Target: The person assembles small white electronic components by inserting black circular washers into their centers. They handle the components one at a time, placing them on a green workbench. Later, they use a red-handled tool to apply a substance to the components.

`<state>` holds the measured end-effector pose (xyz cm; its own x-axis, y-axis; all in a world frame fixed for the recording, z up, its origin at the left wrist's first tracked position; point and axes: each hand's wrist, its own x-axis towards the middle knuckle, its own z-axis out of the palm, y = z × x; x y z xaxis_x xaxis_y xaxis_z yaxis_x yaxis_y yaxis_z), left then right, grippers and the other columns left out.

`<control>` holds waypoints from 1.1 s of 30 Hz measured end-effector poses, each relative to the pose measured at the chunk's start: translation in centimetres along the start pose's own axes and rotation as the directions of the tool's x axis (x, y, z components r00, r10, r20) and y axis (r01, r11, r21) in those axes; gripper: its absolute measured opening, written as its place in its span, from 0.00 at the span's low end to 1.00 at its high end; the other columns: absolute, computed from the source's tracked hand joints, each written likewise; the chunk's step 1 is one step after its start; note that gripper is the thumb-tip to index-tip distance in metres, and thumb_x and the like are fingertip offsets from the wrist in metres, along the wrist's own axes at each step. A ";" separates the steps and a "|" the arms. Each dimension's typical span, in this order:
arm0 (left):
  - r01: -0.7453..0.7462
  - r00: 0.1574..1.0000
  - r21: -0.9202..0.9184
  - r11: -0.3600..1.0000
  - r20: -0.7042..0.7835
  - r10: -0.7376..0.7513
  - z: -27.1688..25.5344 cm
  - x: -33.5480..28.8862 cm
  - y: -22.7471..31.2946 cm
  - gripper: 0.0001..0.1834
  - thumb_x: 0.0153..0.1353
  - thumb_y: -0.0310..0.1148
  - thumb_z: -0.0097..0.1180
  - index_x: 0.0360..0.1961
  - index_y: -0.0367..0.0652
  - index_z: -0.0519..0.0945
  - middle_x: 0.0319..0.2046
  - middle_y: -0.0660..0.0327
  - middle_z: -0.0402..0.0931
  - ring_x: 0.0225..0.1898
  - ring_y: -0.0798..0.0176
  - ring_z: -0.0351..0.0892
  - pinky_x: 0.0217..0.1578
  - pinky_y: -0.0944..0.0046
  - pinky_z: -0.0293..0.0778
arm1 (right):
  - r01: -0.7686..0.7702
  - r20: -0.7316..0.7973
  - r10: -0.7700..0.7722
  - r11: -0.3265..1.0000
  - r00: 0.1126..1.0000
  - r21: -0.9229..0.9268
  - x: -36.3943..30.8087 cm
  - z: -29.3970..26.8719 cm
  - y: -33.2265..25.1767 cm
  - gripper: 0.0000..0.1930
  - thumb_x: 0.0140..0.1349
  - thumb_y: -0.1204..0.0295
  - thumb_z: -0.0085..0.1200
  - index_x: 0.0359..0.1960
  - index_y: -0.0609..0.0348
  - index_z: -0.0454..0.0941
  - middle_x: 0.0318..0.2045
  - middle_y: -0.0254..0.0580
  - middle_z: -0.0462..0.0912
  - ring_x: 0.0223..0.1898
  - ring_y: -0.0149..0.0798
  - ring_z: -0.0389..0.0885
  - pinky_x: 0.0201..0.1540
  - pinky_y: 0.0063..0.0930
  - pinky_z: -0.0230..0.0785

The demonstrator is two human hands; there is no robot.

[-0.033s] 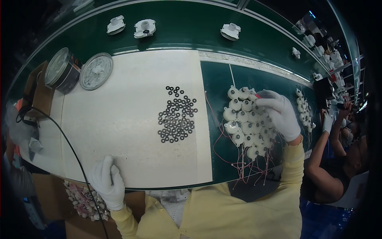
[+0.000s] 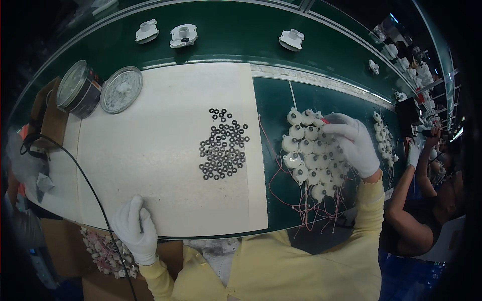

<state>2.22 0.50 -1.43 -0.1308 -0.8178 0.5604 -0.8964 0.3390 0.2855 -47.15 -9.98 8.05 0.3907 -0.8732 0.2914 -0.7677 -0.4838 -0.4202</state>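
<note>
My right hand point(image 2: 353, 144), in a white glove, is over a cluster of small round cream motors point(image 2: 311, 147) at the right of the bench. Its thumb and fingers are pinched on a small red piece point(image 2: 325, 121) at the cluster's far edge. The fingers hide most of that piece, so its kind does not show. Pink and white wires trail from the motors toward me. At the bench's near left edge rests my gloved left hand point(image 2: 135, 231), loosely open with nothing in it. Many small black rings point(image 2: 223, 148) lie on the white board point(image 2: 160, 150) between the hands.
A tin point(image 2: 80, 90) and its round lid point(image 2: 121, 90) stand at the far left. A black cable point(image 2: 90, 183) crosses the left side. White housings point(image 2: 184, 36) sit on the green strip point(image 2: 231, 30) beyond. More motors point(image 2: 385, 138) and a co-worker's gloved hand point(image 2: 413, 154) are at right.
The white housings on the far green strip have shifted very slightly to the right. Both my hands look unmoved.
</note>
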 end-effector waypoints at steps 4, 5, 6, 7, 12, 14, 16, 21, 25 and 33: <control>0.008 1.000 -0.014 1.000 0.012 -0.008 -0.1 0.0 0.0 0.20 0.61 0.15 0.55 0.56 0.34 0.81 0.42 0.50 0.82 0.40 0.46 0.80 0.42 0.51 0.74 | 0.010 0.066 -0.012 1.000 0.998 0.024 1.0 -0.5 -0.9 0.23 0.46 0.87 0.47 0.42 0.58 0.86 0.46 0.59 0.84 0.42 0.60 0.84 0.48 0.41 0.77; -0.007 1.000 -0.008 1.000 -0.009 0.007 0.0 0.2 0.1 0.20 0.60 0.15 0.56 0.54 0.35 0.80 0.41 0.50 0.82 0.38 0.46 0.80 0.39 0.51 0.73 | 0.012 0.075 -0.013 1.000 0.997 0.017 1.1 -0.6 -1.0 0.23 0.45 0.87 0.47 0.42 0.59 0.86 0.46 0.59 0.84 0.41 0.60 0.84 0.47 0.41 0.77; -0.022 0.999 -0.002 1.000 -0.029 0.022 0.2 0.5 0.1 0.19 0.59 0.16 0.57 0.53 0.35 0.80 0.40 0.51 0.82 0.36 0.46 0.80 0.36 0.51 0.72 | 0.007 0.085 -0.008 1.000 0.996 0.016 1.2 -0.7 -1.1 0.22 0.45 0.87 0.47 0.41 0.59 0.86 0.46 0.59 0.84 0.41 0.60 0.84 0.47 0.41 0.77; -0.037 0.998 0.005 0.999 -0.048 0.037 0.2 0.6 0.2 0.19 0.57 0.17 0.58 0.52 0.36 0.80 0.39 0.52 0.82 0.34 0.46 0.80 0.34 0.51 0.71 | 0.002 0.096 -0.003 1.000 0.995 0.015 1.2 -0.8 -1.2 0.22 0.45 0.87 0.47 0.41 0.58 0.86 0.46 0.58 0.84 0.41 0.60 0.84 0.46 0.41 0.77; -0.035 0.999 0.000 0.999 -0.037 0.035 0.2 0.7 0.2 0.19 0.58 0.17 0.58 0.52 0.35 0.80 0.38 0.52 0.82 0.34 0.46 0.79 0.33 0.51 0.71 | 0.036 0.111 -0.031 0.998 0.993 -0.052 1.1 -1.2 -1.5 0.21 0.46 0.87 0.48 0.40 0.58 0.85 0.47 0.57 0.85 0.41 0.60 0.84 0.46 0.41 0.77; -0.041 0.998 0.007 0.999 -0.044 0.041 0.2 0.7 0.2 0.19 0.58 0.17 0.58 0.52 0.35 0.80 0.38 0.52 0.82 0.34 0.46 0.79 0.34 0.51 0.71 | -0.010 0.151 0.015 0.999 0.988 -0.033 1.1 -1.8 -2.0 0.20 0.47 0.87 0.49 0.41 0.57 0.86 0.47 0.56 0.85 0.42 0.60 0.84 0.47 0.42 0.77; -0.040 0.998 -0.001 0.999 -0.044 0.040 0.1 0.7 0.3 0.19 0.58 0.17 0.58 0.52 0.35 0.80 0.38 0.52 0.82 0.34 0.47 0.79 0.34 0.51 0.71 | 0.012 0.097 -0.004 0.996 0.995 -0.088 0.6 -2.3 -1.1 0.20 0.48 0.87 0.49 0.41 0.56 0.86 0.47 0.55 0.85 0.42 0.60 0.84 0.49 0.42 0.76; -0.049 0.998 0.024 0.999 -0.049 0.050 0.2 0.6 0.2 0.19 0.58 0.17 0.58 0.52 0.36 0.80 0.40 0.53 0.82 0.34 0.47 0.79 0.34 0.51 0.70 | 0.016 0.058 -0.010 0.994 0.998 -0.104 1.1 -1.9 -1.3 0.20 0.49 0.87 0.49 0.40 0.55 0.86 0.47 0.55 0.85 0.43 0.59 0.84 0.49 0.42 0.76; 0.015 1.000 -0.006 1.000 0.007 -0.014 0.0 0.1 0.2 0.20 0.60 0.15 0.56 0.54 0.34 0.81 0.42 0.50 0.81 0.42 0.45 0.80 0.44 0.50 0.74 | 0.030 0.104 -0.019 0.994 0.994 -0.101 1.5 -1.4 -1.4 0.19 0.49 0.87 0.50 0.40 0.56 0.86 0.46 0.55 0.85 0.42 0.59 0.84 0.48 0.41 0.77; 0.021 1.000 -0.023 1.000 0.008 -0.021 0.0 0.1 0.1 0.19 0.60 0.15 0.55 0.54 0.34 0.81 0.40 0.49 0.81 0.38 0.46 0.79 0.40 0.50 0.73 | -0.087 0.038 0.085 0.995 0.996 0.058 -0.3 -2.9 -1.1 0.16 0.55 0.85 0.53 0.44 0.60 0.85 0.45 0.52 0.86 0.42 0.52 0.86 0.49 0.37 0.76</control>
<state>2.05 0.43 -1.36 -0.1158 -0.8285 0.5479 -0.8889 0.3326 0.3150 -47.86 -9.04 10.90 0.3436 -0.9126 0.2217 -0.7679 -0.4089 -0.4930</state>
